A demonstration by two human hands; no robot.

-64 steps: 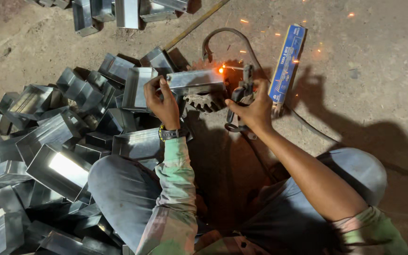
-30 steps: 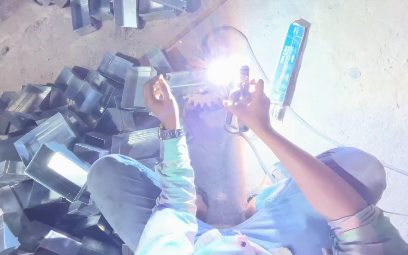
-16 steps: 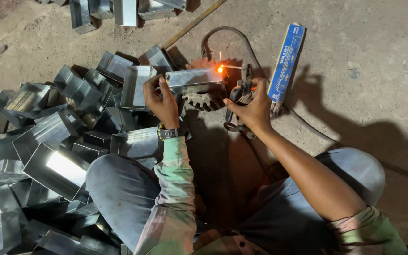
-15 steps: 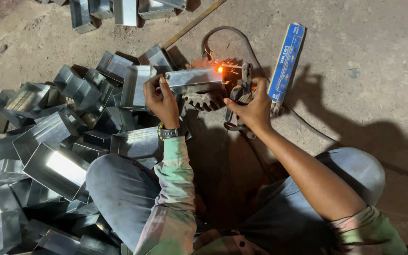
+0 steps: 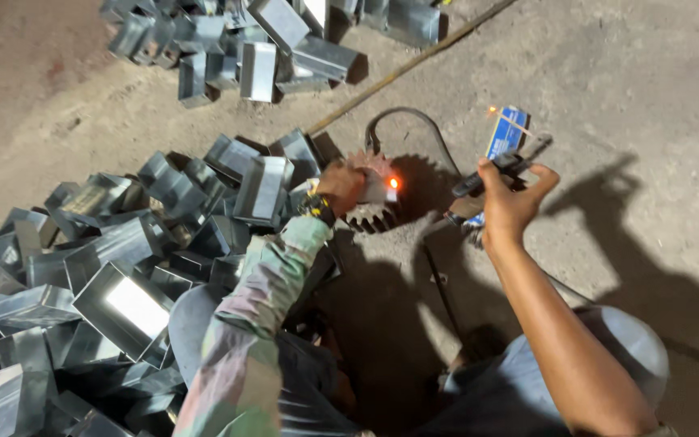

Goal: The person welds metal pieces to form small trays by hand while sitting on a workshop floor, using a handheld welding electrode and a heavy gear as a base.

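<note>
My left hand (image 5: 343, 180) grips a small sheet-metal box piece (image 5: 375, 188) resting on a dark toothed gear (image 5: 372, 216). A fresh weld spot (image 5: 393, 183) glows orange on the piece's right edge. My right hand (image 5: 511, 202) is raised to the right, closed around a welding electrode holder (image 5: 502, 164) whose rod tip (image 5: 493, 110) glows. The rod tip is well clear of the piece. A black cable (image 5: 406, 117) loops behind the gear.
A large heap of folded metal boxes (image 5: 123, 267) fills the left floor, with a second cluster (image 5: 260, 40) at the top. A blue flat packet (image 5: 506, 133) lies by my right hand. A long rod (image 5: 414, 65) crosses the dusty concrete floor. My knees are below.
The welding arc has stopped. My right hand has lifted the holder up and to the right, away from the piece. The left hand stays on the piece, and the camera has shifted.
</note>
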